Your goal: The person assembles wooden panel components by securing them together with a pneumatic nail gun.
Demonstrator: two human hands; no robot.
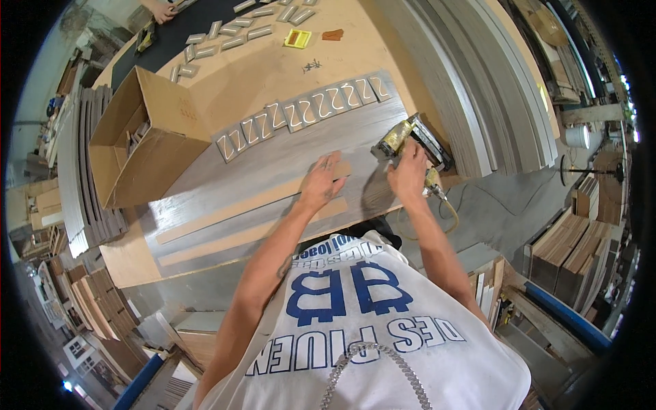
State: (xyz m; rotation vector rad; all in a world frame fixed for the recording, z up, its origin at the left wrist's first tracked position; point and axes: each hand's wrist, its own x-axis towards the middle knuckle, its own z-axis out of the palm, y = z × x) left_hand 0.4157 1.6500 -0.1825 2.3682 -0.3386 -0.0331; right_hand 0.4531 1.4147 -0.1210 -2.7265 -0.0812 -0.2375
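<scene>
My left hand (324, 179) lies flat with fingers stretched over the right end of a tan wood strip (253, 200), which rests on a grey wood-grain panel (198, 181). A second tan strip (205, 249) runs nearer the table edge. My right hand (409, 170) is closed round the handle of a yellow and black nail gun (395, 139) at the panel's right end. From the gun a yellowish air hose (452, 213) hangs over the edge. Along the panel's far side sits a row of small grey blocks (325, 104), each bearing a pale squiggle, apparently glue.
An open cardboard box (171, 147) stands at the left, beside stacked grey boards (75, 171). Tall stacks of grey planks (458, 82) flank the right. Farther back lie loose blocks (232, 31), a yellow plastic case (297, 39) and another person's hand (162, 11).
</scene>
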